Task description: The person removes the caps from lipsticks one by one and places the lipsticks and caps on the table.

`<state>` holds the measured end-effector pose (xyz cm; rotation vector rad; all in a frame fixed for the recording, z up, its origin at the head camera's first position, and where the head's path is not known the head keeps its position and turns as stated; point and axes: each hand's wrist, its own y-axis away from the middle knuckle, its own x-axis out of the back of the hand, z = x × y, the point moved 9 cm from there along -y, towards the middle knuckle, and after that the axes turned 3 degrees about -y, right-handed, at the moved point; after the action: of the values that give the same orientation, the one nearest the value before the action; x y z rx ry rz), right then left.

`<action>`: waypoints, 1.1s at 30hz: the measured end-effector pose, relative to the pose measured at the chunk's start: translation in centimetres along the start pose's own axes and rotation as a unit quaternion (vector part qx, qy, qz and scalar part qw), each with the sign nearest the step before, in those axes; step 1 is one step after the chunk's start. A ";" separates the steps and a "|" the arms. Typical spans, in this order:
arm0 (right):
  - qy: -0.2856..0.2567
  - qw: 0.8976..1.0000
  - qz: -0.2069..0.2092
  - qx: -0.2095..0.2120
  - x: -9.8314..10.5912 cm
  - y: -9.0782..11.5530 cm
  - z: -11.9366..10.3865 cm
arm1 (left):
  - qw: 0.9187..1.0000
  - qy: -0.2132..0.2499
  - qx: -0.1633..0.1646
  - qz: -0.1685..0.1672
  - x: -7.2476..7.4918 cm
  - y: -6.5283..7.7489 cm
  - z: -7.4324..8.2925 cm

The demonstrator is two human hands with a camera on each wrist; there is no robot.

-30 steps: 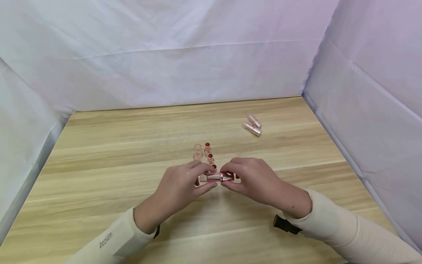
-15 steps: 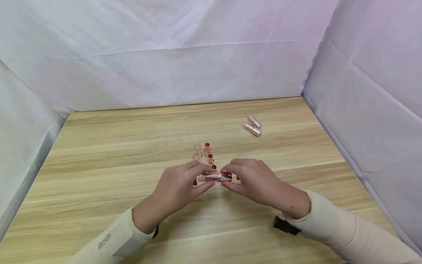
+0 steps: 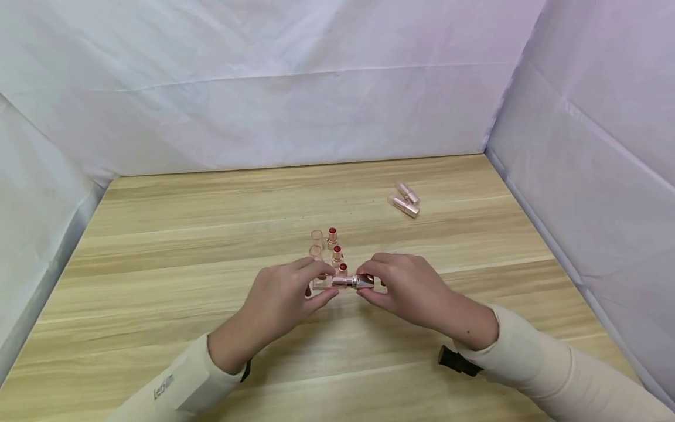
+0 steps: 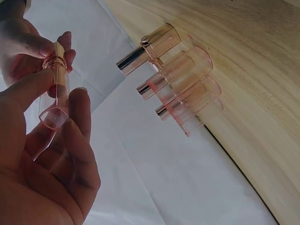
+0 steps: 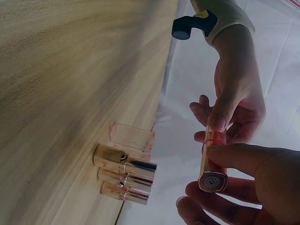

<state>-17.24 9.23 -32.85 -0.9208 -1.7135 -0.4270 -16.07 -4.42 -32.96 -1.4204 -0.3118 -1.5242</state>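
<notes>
Both hands hold one rose-gold lipstick [image 3: 365,282] level above the table. My left hand [image 3: 276,296] pinches its clear cap [image 4: 53,118] between thumb and fingers at the left end. My right hand [image 3: 408,287] grips the metallic base at the right, whose round label [image 5: 213,182] shows in the right wrist view. A narrower metal section shows between the two hands, and the cap's end reaches left past it. Just beyond stand three uncapped lipsticks with red tips, the nearest lipstick [image 3: 343,268] close behind the held one.
Clear caps stand left of the uncapped lipsticks, among them a far cap [image 3: 316,237] and a nearer cap [image 3: 314,252]. Two capped lipsticks [image 3: 404,206] lie at the back right of the wooden table [image 3: 211,223]. White cloth [image 3: 295,117] walls the back and sides.
The left hand has shifted slightly left and the right hand slightly right. Their fingertips are farther apart, and more of the lipstick's narrow metal section shows between them.
</notes>
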 end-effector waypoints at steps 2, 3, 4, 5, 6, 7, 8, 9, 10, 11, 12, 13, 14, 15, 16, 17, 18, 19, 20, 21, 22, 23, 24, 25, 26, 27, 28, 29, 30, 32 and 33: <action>-0.001 1.000 0.003 0.000 0.0 0.1 0.1 | 1.000 0.004 0.003 -0.004 -0.2 0.1 -0.1; -0.002 1.000 0.004 0.000 -0.1 0.2 0.1 | 1.000 0.005 0.005 -0.006 -0.2 0.1 -0.1; -0.003 1.000 0.003 0.000 -0.1 0.2 0.2 | 1.000 0.006 0.008 -0.008 -0.2 0.2 -0.2; -0.004 1.000 0.001 -0.001 -0.2 0.2 0.2 | 1.000 0.007 0.010 -0.010 -0.3 0.2 -0.3; -0.005 1.000 0.001 -0.002 -0.2 0.2 0.3 | 1.000 0.006 0.013 -0.013 -0.3 0.3 -0.4; -0.007 1.000 0.000 -0.005 -0.3 0.2 0.4 | 1.000 0.007 0.015 -0.015 -0.3 0.4 -0.5; -0.008 1.000 -0.002 -0.008 -0.4 0.3 0.5 | 1.000 0.007 0.018 -0.017 -0.3 0.4 -0.6; -0.010 1.000 -0.004 -0.011 -0.4 0.3 0.6 | 1.000 0.006 0.021 -0.019 -0.3 0.5 -0.7; -0.012 1.000 -0.006 -0.015 -0.5 0.3 0.7 | 0.999 0.005 0.026 -0.022 -0.2 0.6 -0.8; -0.015 1.000 -0.009 -0.020 -0.6 0.4 0.9 | 0.999 0.004 0.030 -0.025 -0.3 0.7 -1.0; -0.018 0.999 -0.012 -0.025 -0.7 0.4 1.0 | 0.999 0.003 0.035 -0.029 -0.3 0.8 -1.1; -0.021 0.999 -0.016 -0.029 -0.8 0.4 1.1 | 0.999 0.003 0.039 -0.033 -0.3 0.8 -1.3; -0.025 0.999 -0.019 -0.033 -1.0 0.5 1.2 | 0.998 0.003 0.044 -0.038 -0.4 0.9 -1.4; -0.029 0.999 -0.022 -0.038 -1.1 0.5 1.3 | 0.998 0.002 0.049 -0.043 -0.4 1.0 -1.6; -0.032 0.998 -0.024 -0.040 -1.3 0.6 1.4 | 0.997 0.001 0.053 -0.047 -0.5 1.1 -1.7; -0.035 0.998 -0.025 -0.041 -1.4 0.6 1.5 | 0.997 0.001 0.055 -0.051 -0.5 1.2 -1.8; -0.038 0.998 -0.025 -0.043 -1.6 0.6 1.6 | 0.997 0.001 0.057 -0.054 -0.6 1.3 -2.0; -0.042 0.998 -0.025 -0.044 -1.8 0.6 1.7 | 0.997 0.002 0.059 -0.056 -0.7 1.3 -2.1; -0.045 0.998 -0.026 -0.045 -2.0 0.6 1.8 | 0.996 0.002 0.061 -0.058 -0.7 1.4 -2.2; -0.047 0.997 -0.026 -0.046 -2.2 0.6 2.0 | 0.996 0.000 0.062 -0.059 -0.8 1.4 -2.3; -0.051 0.997 -0.028 -0.047 -2.5 0.6 2.1 | 0.996 -0.001 0.063 -0.061 -0.9 1.5 -2.4; -0.053 0.997 -0.030 -0.049 -2.7 0.6 2.2 | 0.996 0.000 0.065 -0.064 -1.0 1.6 -2.5; -0.056 0.996 -0.034 -0.053 -3.0 0.5 2.3 | 0.996 0.000 0.067 -0.067 -1.2 1.7 -2.6; -0.059 0.996 -0.038 -0.056 -3.2 0.5 2.5 | 0.995 0.001 0.069 -0.070 -1.3 1.8 -2.7; -0.060 0.996 -0.041 -0.057 -3.5 0.5 2.6 | 0.995 0.001 0.070 -0.072 -1.5 1.8 -2.8; -0.061 0.995 -0.044 -0.059 -3.7 0.4 2.6 | 0.995 0.002 0.073 -0.075 -1.6 1.9 -2.9; -0.063 0.995 -0.048 -0.061 -3.9 0.3 2.7 | 0.994 0.003 0.074 -0.076 -1.8 2.0 -2.9; -0.063 0.995 -0.051 -0.061 -4.2 0.3 2.7 | 0.994 0.003 0.075 -0.077 -1.9 2.0 -3.0; -0.065 0.995 -0.053 -0.060 -4.4 0.2 2.7 | 0.994 0.002 0.075 -0.076 -1.9 2.1 -3.0; -0.061 0.995 -0.057 -0.056 -4.7 0.1 2.6 | 0.995 -0.004 0.074 -0.073 -2.0 2.2 -3.0; -0.059 0.995 -0.059 -0.057 -4.9 0.1 2.6 | 0.995 -0.006 0.074 -0.073 -2.0 2.2 -3.0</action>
<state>-18.37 9.30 -38.27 -0.9447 -1.8740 -0.5640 -16.55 -6.74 -36.44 -1.3145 -0.5352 -1.5749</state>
